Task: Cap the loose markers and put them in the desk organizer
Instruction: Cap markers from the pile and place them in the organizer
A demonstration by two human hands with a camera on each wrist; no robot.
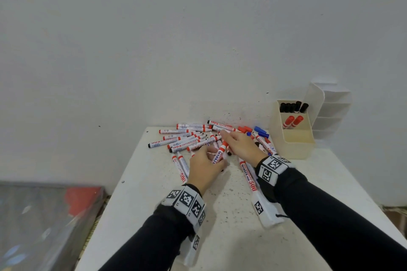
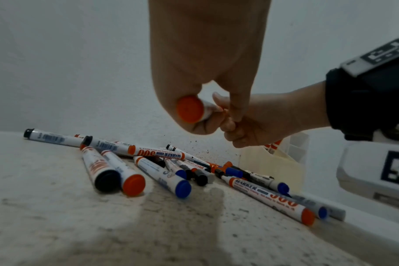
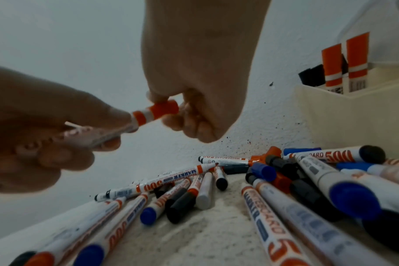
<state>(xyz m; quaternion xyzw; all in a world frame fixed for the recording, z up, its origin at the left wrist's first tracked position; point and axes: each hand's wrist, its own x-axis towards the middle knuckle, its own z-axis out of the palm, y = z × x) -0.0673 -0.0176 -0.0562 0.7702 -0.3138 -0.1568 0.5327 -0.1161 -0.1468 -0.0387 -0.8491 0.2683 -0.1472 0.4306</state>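
Observation:
My left hand (image 1: 214, 159) grips the barrel of a red whiteboard marker (image 1: 220, 154) above the table. At the marker's far end sits a red cap (image 3: 165, 108), pinched by the thumb and fingers of my right hand (image 1: 226, 138). Under both hands a pile of loose markers (image 1: 187, 138) lies on the white table (image 1: 231, 226), red, blue and black, several uncapped. Loose red caps (image 1: 243, 128) and blue caps (image 1: 261, 131) lie by the wall. The cream desk organizer (image 1: 295, 147) stands at the right, with black-capped markers (image 1: 293, 106) in its back compartment and two red ones (image 1: 293, 121) in the middle.
The white wall rises directly behind the pile. A taller tiered section (image 1: 330, 108) of the organizer stands against the wall. The organizer's front compartment holds nothing. Left of the table, lower down, lies something wrapped in plastic (image 1: 50, 215).

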